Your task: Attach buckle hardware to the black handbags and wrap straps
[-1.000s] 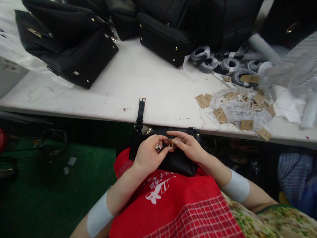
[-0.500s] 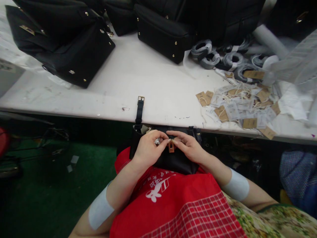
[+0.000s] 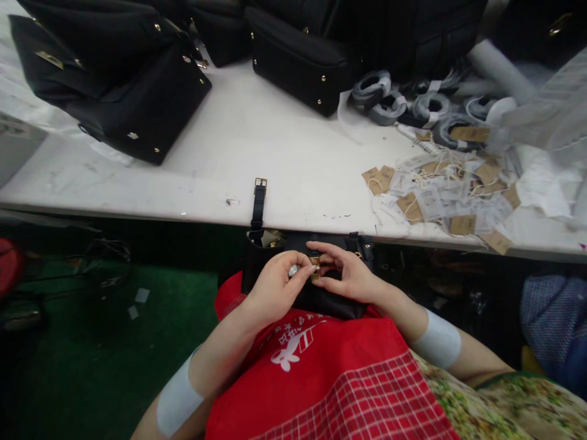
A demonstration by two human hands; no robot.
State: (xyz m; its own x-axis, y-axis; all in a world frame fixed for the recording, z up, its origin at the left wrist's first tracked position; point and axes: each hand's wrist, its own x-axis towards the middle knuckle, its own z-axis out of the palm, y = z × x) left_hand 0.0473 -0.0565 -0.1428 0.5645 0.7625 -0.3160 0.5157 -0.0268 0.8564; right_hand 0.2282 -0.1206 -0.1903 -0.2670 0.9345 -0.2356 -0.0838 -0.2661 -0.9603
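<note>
A black handbag (image 3: 337, 304) rests on my lap against the table edge, with a buckled strap (image 3: 258, 206) standing up onto the tabletop. On its front is a gold metal clasp (image 3: 315, 264), partly covered by my fingers. My left hand (image 3: 277, 282) is closed, thumb and index finger pinched at the clasp's left side. A small crumpled silvery-white scrap (image 3: 294, 269) shows within its curled fingers. From the other side, my right hand (image 3: 346, 273) grips the clasp, its thumb below and index finger stretched over the top. The fingertips behind the clasp are partly hidden.
Black bags (image 3: 114, 91) stand along the back and left of the white table (image 3: 220, 177). Wrapped coiled straps (image 3: 387, 107) lie at the right, behind a heap of tags (image 3: 431, 201) with strings. A safety pin (image 3: 232, 201) lies near the front edge.
The clasp has turned and is now more covered by my fingers. My left hand has shifted slightly right and down onto it; my right thumb has moved lower.
</note>
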